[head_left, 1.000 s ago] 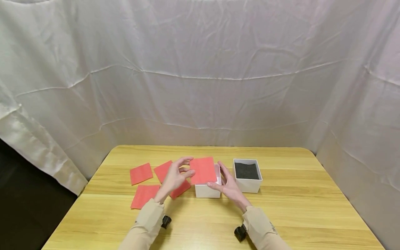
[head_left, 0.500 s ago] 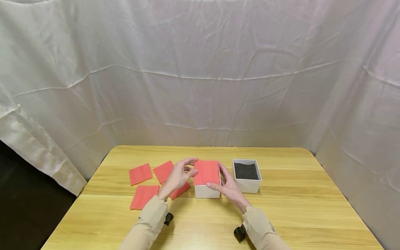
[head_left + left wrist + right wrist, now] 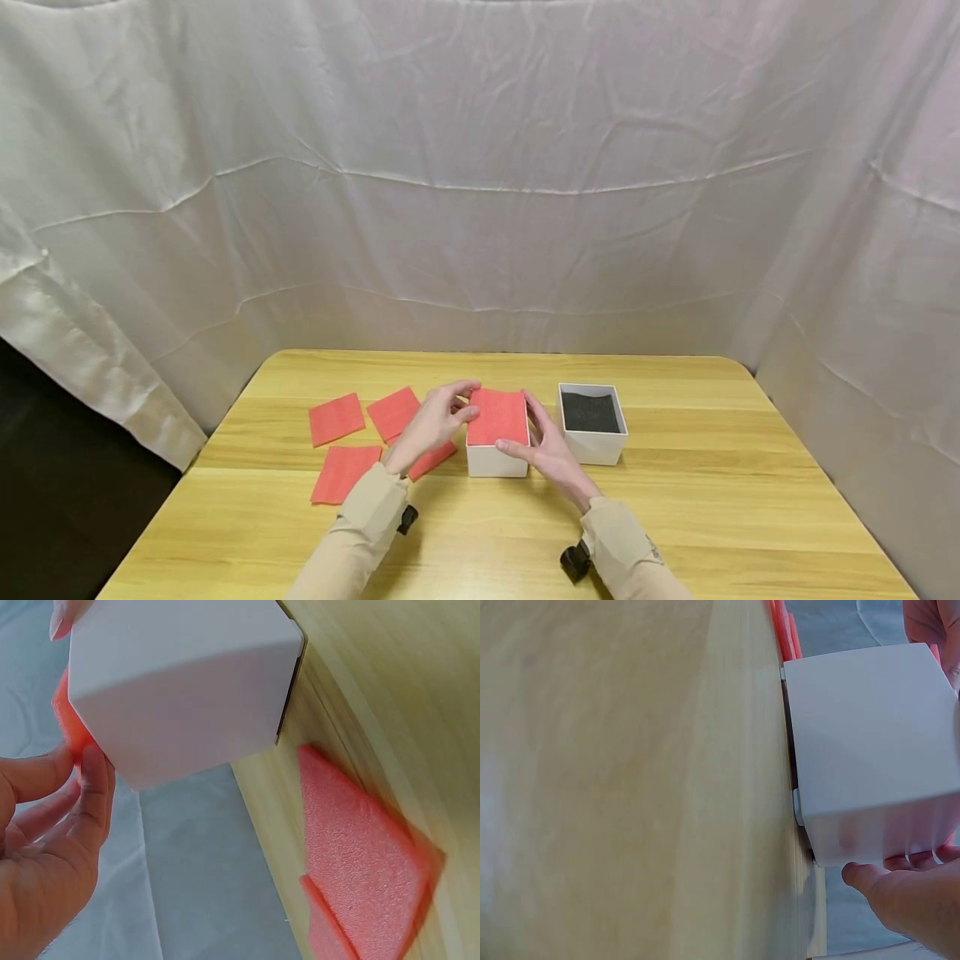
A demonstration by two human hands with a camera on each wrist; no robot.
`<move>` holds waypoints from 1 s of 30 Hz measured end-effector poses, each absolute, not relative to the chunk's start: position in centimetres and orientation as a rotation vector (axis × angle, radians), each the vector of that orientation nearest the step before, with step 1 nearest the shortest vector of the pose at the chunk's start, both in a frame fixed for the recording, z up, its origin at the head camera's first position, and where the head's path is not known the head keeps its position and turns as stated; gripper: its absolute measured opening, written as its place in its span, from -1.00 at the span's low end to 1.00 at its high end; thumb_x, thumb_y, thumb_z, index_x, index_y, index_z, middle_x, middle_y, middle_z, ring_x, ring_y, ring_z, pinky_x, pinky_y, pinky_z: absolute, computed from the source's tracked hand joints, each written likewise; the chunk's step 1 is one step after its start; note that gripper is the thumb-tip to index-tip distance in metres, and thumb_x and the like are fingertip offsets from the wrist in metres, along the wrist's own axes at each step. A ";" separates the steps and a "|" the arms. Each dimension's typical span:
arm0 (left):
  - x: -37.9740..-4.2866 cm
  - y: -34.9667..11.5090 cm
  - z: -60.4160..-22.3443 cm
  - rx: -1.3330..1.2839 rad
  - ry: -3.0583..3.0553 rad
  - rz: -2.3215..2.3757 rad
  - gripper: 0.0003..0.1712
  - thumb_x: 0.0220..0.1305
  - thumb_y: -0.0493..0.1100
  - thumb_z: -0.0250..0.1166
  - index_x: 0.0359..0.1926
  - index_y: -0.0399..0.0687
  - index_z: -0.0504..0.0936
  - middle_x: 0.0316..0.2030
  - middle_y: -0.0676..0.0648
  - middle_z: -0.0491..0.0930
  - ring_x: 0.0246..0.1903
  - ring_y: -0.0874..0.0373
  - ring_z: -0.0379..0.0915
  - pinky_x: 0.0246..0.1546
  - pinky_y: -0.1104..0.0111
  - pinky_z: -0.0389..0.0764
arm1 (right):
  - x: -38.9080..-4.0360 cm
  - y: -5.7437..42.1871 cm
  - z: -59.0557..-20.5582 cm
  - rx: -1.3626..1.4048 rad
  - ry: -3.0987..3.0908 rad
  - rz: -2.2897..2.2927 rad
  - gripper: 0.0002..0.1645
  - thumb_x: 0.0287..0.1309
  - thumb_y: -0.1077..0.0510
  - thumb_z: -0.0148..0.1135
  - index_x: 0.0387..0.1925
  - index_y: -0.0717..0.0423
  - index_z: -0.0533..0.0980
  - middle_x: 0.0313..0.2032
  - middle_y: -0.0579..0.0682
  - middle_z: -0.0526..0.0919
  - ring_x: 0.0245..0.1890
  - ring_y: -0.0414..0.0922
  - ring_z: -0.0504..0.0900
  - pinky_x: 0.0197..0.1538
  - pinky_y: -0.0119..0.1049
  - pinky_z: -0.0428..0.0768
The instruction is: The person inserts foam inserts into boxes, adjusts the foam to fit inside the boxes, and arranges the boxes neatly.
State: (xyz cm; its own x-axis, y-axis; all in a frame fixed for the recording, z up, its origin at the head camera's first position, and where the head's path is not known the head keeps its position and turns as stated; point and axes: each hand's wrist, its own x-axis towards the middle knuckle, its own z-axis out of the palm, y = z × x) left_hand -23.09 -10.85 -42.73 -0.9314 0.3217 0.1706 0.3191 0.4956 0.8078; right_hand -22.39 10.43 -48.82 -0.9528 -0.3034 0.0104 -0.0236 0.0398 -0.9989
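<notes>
A square red foam sheet (image 3: 498, 417) covers the top of the white box (image 3: 497, 462), lying about level with its rim. My left hand (image 3: 435, 421) pinches the sheet's left edge between thumb and fingers; the left wrist view shows that red edge (image 3: 71, 724) poking out over the box's rim. On the other side, my right hand (image 3: 553, 450) holds the box by its right wall, thumb at the near corner and fingers toward the far one. In the right wrist view its fingers (image 3: 870, 877) lie along the box wall. The box's inside is hidden under the sheet.
A second white box (image 3: 592, 448) with dark grey foam (image 3: 591, 412) inside stands to the right. Several red foam sheets lie at the left: one at the back (image 3: 337, 419), one nearer (image 3: 347, 473), others partly behind my left arm. A pale curtain (image 3: 525, 250) hangs behind the wooden table (image 3: 720, 500).
My left hand has moved slightly right and brought the red foam sheet from tilted above the box down onto its opening. The right hand has stayed on the box.
</notes>
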 end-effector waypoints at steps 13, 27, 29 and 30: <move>-23.2 -10.4 -42.0 0.645 2.877 1.194 -0.60 0.34 -0.33 0.30 0.18 -0.32 0.57 0.02 -0.25 0.58 -0.19 0.06 0.64 -0.09 0.21 0.68 | -22.3 10.4 -48.7 -0.331 2.102 -2.018 0.24 0.14 0.21 0.46 0.61 0.07 -0.16 0.62 0.17 -0.15 0.62 0.15 -0.17 0.58 0.08 0.03; -23.7 -10.2 -41.8 0.694 2.913 1.077 -0.59 0.26 -0.39 0.35 0.13 -0.37 0.60 -0.11 -0.20 0.57 -0.16 -0.01 0.57 -0.08 0.17 0.68 | -22.2 10.4 -48.5 -0.321 2.098 -2.022 0.24 0.13 0.21 0.46 0.61 0.05 -0.15 0.62 0.17 -0.15 0.62 0.15 -0.17 0.57 0.07 0.06; -23.8 -10.3 -41.9 0.698 2.905 1.075 -0.57 0.24 -0.39 0.37 0.14 -0.37 0.59 -0.08 -0.20 0.57 -0.11 -0.05 0.58 -0.04 0.14 0.68 | -22.2 10.4 -48.6 -0.321 2.103 -2.019 0.23 0.13 0.21 0.46 0.61 0.05 -0.15 0.62 0.17 -0.16 0.62 0.15 -0.18 0.57 0.08 0.04; -23.8 -10.3 -42.0 0.698 2.900 1.074 -0.55 0.23 -0.39 0.38 0.15 -0.38 0.59 -0.07 -0.21 0.57 -0.08 -0.09 0.57 -0.01 0.12 0.67 | -22.2 10.4 -48.6 -0.322 2.106 -2.016 0.23 0.13 0.20 0.46 0.61 0.04 -0.14 0.62 0.17 -0.16 0.62 0.15 -0.18 0.58 0.08 0.03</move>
